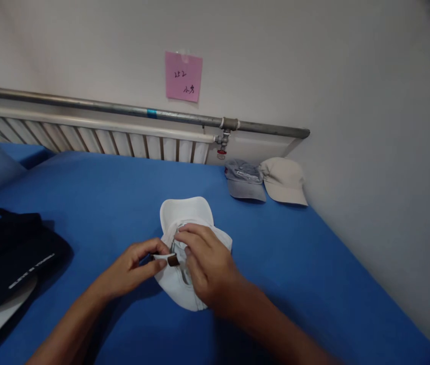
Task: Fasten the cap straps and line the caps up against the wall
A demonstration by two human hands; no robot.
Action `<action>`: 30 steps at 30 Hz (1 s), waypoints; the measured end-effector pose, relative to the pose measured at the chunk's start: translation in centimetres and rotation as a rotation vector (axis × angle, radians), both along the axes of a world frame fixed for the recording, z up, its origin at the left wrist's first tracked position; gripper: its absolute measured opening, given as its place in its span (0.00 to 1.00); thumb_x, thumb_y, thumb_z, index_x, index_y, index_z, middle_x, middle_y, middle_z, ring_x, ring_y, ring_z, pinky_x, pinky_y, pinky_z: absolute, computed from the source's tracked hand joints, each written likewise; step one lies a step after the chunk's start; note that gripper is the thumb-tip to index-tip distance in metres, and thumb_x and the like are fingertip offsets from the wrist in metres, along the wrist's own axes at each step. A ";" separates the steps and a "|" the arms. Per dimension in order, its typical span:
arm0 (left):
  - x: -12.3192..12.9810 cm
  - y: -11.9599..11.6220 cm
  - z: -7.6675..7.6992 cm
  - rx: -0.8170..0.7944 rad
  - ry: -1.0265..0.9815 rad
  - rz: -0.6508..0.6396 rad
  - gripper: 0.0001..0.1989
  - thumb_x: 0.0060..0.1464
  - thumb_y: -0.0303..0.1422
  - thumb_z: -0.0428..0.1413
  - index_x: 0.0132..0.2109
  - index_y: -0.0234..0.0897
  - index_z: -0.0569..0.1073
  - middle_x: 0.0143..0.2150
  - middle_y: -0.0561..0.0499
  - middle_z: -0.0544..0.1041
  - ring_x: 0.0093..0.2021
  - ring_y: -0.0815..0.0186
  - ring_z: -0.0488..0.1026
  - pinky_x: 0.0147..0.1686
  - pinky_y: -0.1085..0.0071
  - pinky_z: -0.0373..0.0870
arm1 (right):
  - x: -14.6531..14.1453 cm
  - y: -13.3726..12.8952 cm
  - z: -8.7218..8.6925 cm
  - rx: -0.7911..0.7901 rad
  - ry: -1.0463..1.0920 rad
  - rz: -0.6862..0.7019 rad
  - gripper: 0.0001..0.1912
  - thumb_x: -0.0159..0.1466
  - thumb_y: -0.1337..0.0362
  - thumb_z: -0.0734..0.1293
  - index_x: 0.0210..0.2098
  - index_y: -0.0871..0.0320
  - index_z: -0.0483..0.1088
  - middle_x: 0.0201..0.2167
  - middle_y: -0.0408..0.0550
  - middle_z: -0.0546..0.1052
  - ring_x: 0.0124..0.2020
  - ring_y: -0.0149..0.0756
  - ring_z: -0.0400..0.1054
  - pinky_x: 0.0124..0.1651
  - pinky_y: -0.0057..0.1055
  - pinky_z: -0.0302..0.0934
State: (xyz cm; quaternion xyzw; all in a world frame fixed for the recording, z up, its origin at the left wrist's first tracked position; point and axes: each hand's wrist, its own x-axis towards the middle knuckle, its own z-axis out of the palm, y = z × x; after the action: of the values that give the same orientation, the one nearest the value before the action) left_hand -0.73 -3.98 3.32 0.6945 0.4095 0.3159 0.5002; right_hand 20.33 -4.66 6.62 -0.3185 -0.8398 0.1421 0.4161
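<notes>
A white cap [186, 210] lies upside down on the blue surface, its brim pointing away from me and its inside showing. My left hand [139, 266] pinches the end of the cap's back strap [165, 257], which carries a dark brass-coloured buckle [173, 260], between thumb and fingers at the left edge. My right hand [211, 263] reaches over the cap's opening from the right, fingers curled toward its inside. The right fingertips partly cover the inside, and whether they grip anything is hidden.
A grey cap [244, 180] and a beige cap [284, 181] sit at the back right by the wall. Dark caps [21, 258] lie at the left, over a white brim [2, 317]. Behind the blue surface [123, 192] are a radiator [135, 144] and a pipe [104, 107].
</notes>
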 end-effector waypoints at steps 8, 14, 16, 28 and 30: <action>-0.5 0.2 -0.3 -0.084 0.008 -0.026 0.08 0.56 0.37 0.54 0.35 0.37 0.71 0.30 0.52 0.69 0.31 0.66 0.65 0.31 0.74 0.62 | -0.3 2.6 -3.3 -0.382 -0.372 -0.119 0.06 0.63 0.67 0.62 0.36 0.58 0.71 0.32 0.51 0.76 0.32 0.38 0.69 0.34 0.34 0.61; 0.1 0.2 -0.4 -0.204 -0.124 0.004 0.09 0.53 0.39 0.58 0.36 0.37 0.75 0.32 0.51 0.74 0.33 0.65 0.68 0.33 0.72 0.63 | 1.0 3.5 -3.7 -0.633 -0.108 -0.106 0.08 0.62 0.66 0.62 0.30 0.56 0.72 0.26 0.43 0.75 0.27 0.31 0.66 0.31 0.28 0.56; 0.4 0.2 -0.5 -0.254 -0.160 0.008 0.10 0.53 0.39 0.58 0.37 0.37 0.77 0.34 0.50 0.76 0.35 0.64 0.70 0.36 0.71 0.64 | 1.5 3.7 -3.7 -0.775 0.088 -0.103 0.06 0.61 0.65 0.63 0.29 0.56 0.70 0.24 0.41 0.72 0.23 0.28 0.63 0.27 0.26 0.55; 0.0 0.9 -2.5 -0.386 -0.335 0.055 0.13 0.52 0.43 0.62 0.34 0.36 0.77 0.28 0.53 0.72 0.28 0.72 0.65 0.30 0.77 0.59 | 3.0 2.8 -3.7 -1.342 0.677 0.228 0.12 0.54 0.62 0.72 0.36 0.60 0.73 0.17 0.33 0.61 0.15 0.18 0.48 0.18 0.22 0.43; 0.0 1.0 -2.6 -0.403 -0.356 0.057 0.14 0.50 0.43 0.63 0.34 0.35 0.77 0.29 0.52 0.73 0.28 0.72 0.65 0.30 0.77 0.59 | 2.8 2.8 -3.8 -1.350 0.647 0.229 0.11 0.53 0.63 0.72 0.35 0.61 0.74 0.17 0.34 0.62 0.15 0.18 0.49 0.18 0.22 0.42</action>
State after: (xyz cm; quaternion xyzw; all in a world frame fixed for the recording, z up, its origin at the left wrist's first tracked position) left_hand -0.71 -2.94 0.74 0.5027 0.3891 0.3590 0.6834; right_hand 23.17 -1.82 2.86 -0.3572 -0.4342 0.7543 0.3390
